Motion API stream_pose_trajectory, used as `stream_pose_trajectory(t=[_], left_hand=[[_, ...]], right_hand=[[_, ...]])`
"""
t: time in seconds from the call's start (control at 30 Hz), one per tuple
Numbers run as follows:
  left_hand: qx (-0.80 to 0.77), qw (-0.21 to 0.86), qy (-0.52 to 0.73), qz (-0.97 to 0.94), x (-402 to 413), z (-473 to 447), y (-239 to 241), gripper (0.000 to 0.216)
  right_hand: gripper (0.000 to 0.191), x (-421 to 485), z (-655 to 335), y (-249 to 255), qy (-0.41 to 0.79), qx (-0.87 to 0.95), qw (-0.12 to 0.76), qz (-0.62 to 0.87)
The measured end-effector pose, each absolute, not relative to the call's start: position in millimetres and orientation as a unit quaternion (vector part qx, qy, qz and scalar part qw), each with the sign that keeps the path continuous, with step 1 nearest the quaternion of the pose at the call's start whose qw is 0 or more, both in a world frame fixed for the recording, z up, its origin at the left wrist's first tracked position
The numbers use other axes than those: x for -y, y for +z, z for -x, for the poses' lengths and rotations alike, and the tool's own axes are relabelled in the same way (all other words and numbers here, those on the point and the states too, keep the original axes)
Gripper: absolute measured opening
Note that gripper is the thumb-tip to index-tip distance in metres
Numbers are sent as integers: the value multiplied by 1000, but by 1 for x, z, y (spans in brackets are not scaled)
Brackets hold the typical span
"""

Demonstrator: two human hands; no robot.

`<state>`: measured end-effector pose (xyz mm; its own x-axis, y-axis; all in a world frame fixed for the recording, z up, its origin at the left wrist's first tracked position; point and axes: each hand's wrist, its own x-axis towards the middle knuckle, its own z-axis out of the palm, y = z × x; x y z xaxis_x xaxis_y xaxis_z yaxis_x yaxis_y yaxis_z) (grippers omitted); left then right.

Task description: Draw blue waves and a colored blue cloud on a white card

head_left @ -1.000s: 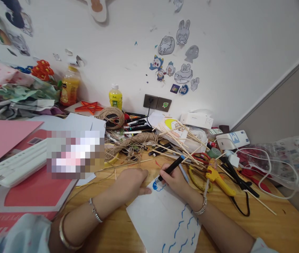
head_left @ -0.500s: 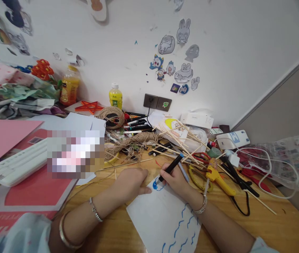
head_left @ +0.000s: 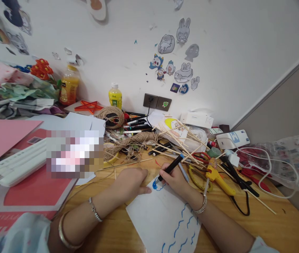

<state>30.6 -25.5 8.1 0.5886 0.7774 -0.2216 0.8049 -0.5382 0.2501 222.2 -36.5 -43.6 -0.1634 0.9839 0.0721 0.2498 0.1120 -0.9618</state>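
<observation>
A white sheet of paper (head_left: 162,218) lies on the wooden desk (head_left: 118,232), marked with blue wavy lines and a small blue shape near its top corner. My right hand (head_left: 177,182) is closed round a black marker (head_left: 171,167) whose tip touches that blue shape. My left hand (head_left: 132,181) rests on the paper's top left edge, fingers curled and pressed down on it. Both wrists wear bracelets.
Behind the hands lie bamboo sticks (head_left: 181,140), twine (head_left: 131,140), markers, scissors (head_left: 199,158) and a yellow glue gun (head_left: 218,177). A white keyboard (head_left: 14,163) and red and pink sheets sit left. Two bottles (head_left: 115,96) stand by the stickered wall. A plastic bag (head_left: 289,158) and cables lie right.
The marker tip has shifted slightly on the blue shape, which looks a little more filled in. My left hand has not moved.
</observation>
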Motion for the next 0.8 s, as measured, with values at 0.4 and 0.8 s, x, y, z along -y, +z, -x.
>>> stream_pose_trajectory(t=[0.4, 0.8], left_hand=[[-451, 163, -35, -877, 25, -31, 5, 31], [-449, 165, -37, -877, 25, -31, 7, 31]], right_hand=[[18, 37, -222, -43, 440, 628, 413, 492], [21, 38, -222, -41, 438, 631, 404, 497]])
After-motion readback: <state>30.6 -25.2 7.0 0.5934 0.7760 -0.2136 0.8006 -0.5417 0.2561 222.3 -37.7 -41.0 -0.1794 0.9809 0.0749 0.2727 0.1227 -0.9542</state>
